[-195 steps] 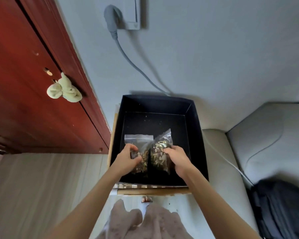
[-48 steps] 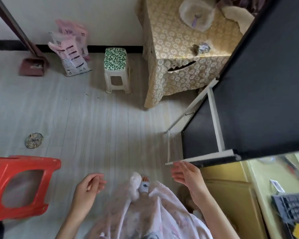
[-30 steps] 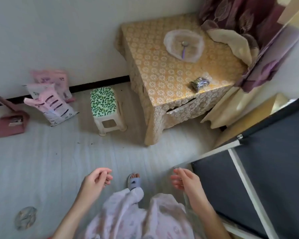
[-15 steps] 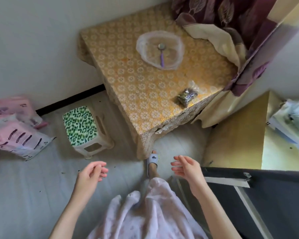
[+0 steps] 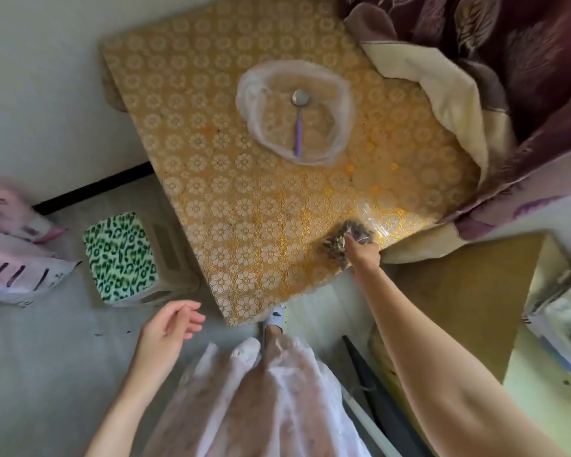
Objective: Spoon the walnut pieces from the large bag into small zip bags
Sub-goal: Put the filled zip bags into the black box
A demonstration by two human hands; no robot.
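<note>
Nearest, we note the left hand (image 5: 168, 328) held over the floor, fingers loosely relaxed, holding nothing. Farther right, the right hand (image 5: 361, 255) grips a small zip bag (image 5: 346, 237) of walnut pieces at the table's (image 5: 238, 199) near edge. Beyond, mid-table, the large bag (image 5: 294, 110) lies open with the spoon (image 5: 299, 123) inside.

pink bags (image 5: 10, 245) blurred, cut off left

Your right hand (image 5: 361, 255), which half a second ago hovers loose at your waist, now reaches out to the small zip bag (image 5: 346, 237) at the near edge of the table (image 5: 231, 199) and grips it. The table now sits closer in your view.
</note>
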